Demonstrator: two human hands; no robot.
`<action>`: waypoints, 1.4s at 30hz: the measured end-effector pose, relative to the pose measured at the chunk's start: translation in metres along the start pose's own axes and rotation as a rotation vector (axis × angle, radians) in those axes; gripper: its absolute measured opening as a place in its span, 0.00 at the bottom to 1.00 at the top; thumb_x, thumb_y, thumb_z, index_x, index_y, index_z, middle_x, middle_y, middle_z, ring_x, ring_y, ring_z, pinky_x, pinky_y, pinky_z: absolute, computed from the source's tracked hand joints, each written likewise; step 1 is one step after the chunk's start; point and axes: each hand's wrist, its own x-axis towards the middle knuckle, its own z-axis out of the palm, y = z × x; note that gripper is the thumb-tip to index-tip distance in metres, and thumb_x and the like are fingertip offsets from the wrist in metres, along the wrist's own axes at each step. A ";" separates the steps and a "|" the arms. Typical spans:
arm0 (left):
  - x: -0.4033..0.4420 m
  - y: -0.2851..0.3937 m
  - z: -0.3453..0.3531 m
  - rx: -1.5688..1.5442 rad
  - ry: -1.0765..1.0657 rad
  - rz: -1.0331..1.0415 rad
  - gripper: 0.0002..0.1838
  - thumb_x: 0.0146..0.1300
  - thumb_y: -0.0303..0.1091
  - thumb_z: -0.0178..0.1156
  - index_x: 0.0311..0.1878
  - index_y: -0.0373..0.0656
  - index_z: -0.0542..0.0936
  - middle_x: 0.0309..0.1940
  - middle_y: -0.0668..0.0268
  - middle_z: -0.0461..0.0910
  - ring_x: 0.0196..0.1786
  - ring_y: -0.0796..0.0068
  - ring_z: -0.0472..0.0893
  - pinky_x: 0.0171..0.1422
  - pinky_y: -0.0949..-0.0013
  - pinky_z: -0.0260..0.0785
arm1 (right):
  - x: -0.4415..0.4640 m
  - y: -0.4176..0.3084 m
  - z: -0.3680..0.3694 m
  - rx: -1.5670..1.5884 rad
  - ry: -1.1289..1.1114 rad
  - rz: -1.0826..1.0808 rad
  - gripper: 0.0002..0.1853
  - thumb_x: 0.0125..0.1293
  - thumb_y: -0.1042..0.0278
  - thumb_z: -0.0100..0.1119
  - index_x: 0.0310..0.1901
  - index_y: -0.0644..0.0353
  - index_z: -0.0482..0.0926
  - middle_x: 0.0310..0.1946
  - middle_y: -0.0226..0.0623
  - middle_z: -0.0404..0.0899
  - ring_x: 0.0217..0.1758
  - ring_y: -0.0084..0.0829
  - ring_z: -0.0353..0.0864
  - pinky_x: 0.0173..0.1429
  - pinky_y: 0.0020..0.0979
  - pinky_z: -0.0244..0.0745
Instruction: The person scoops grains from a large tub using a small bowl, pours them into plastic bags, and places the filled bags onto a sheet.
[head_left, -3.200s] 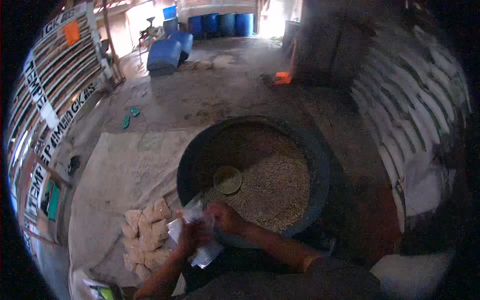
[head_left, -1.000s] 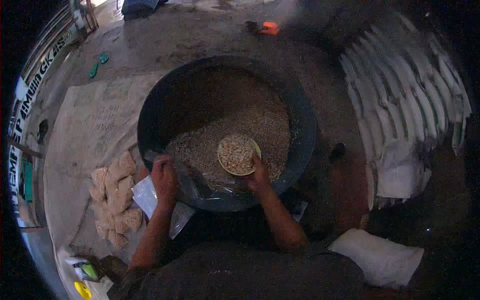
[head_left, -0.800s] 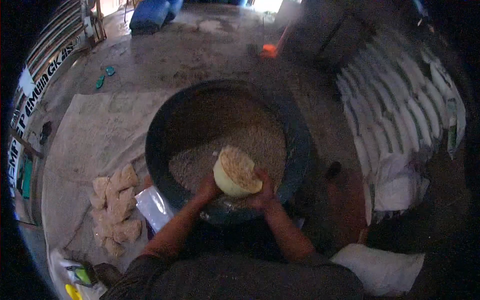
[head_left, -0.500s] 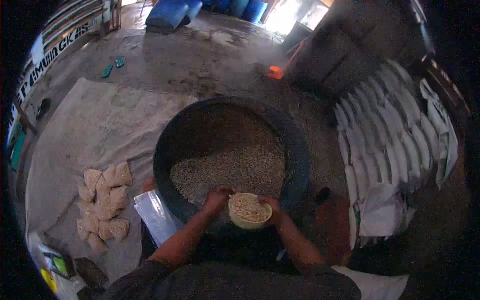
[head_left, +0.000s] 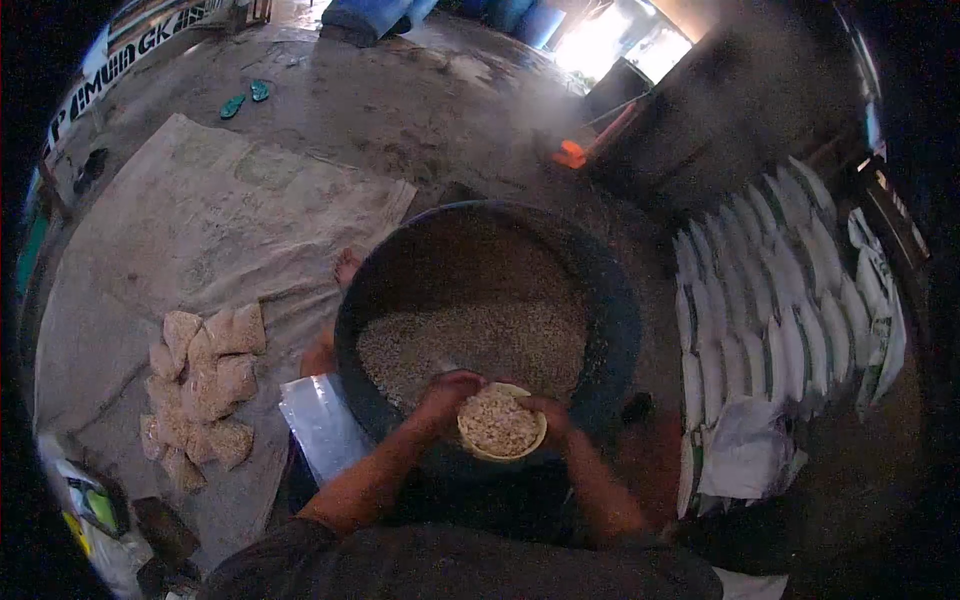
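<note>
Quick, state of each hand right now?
Left hand: against the bowl; its grip can't be told.
Right hand: closed on the bowl, holding it.

Floor (head_left: 330, 120): dull grey-brown, stained in darker patches, partly covered by a pale, creased sheet (head_left: 230, 220). Wall (head_left: 165, 22), upper left: slatted, with a white band (head_left: 118, 64) of black capitals. Far end: blue barrels (head_left: 370, 15); glaring daylight through a bright opening (head_left: 597, 45). Upper right: dark partition (head_left: 740, 110), orange glow (head_left: 569, 154) near its foot, thin haze (head_left: 540, 108) hanging nearby.
</note>
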 end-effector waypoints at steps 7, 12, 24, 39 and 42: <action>-0.014 -0.001 0.024 0.169 -0.119 0.088 0.14 0.70 0.39 0.58 0.52 0.44 0.83 0.39 0.58 0.85 0.41 0.68 0.85 0.48 0.58 0.78 | 0.037 -0.027 -0.050 -0.251 0.148 0.269 0.22 0.73 0.65 0.57 0.66 0.60 0.72 0.59 0.48 0.77 0.60 0.44 0.80 0.65 0.48 0.77; -0.019 -0.067 0.075 0.131 0.354 0.035 0.19 0.75 0.44 0.53 0.55 0.40 0.80 0.42 0.56 0.85 0.42 0.61 0.85 0.49 0.56 0.76 | 0.050 -0.047 -0.016 -0.953 0.202 0.353 0.25 0.79 0.56 0.47 0.69 0.62 0.67 0.66 0.51 0.70 0.67 0.50 0.73 0.64 0.57 0.75; -0.006 -0.075 0.079 0.010 0.510 0.035 0.16 0.77 0.41 0.51 0.58 0.42 0.78 0.43 0.50 0.83 0.47 0.53 0.84 0.53 0.55 0.74 | 0.063 -0.106 0.099 -1.609 0.097 0.488 0.25 0.77 0.60 0.49 0.72 0.59 0.68 0.69 0.49 0.69 0.66 0.48 0.74 0.60 0.46 0.79; -0.018 -0.053 0.046 0.055 0.473 0.037 0.19 0.77 0.45 0.51 0.53 0.37 0.77 0.37 0.56 0.81 0.38 0.60 0.81 0.46 0.56 0.73 | 0.218 0.129 -0.248 -2.213 0.542 -0.585 0.23 0.68 0.62 0.62 0.62 0.61 0.76 0.59 0.53 0.77 0.60 0.47 0.79 0.62 0.51 0.74; -0.013 -0.064 0.051 0.103 0.480 -0.014 0.20 0.77 0.47 0.50 0.50 0.36 0.78 0.35 0.59 0.80 0.37 0.66 0.80 0.46 0.58 0.72 | 0.155 0.119 -0.105 -1.928 0.539 -0.396 0.22 0.70 0.61 0.61 0.61 0.61 0.76 0.55 0.50 0.78 0.58 0.47 0.80 0.62 0.50 0.75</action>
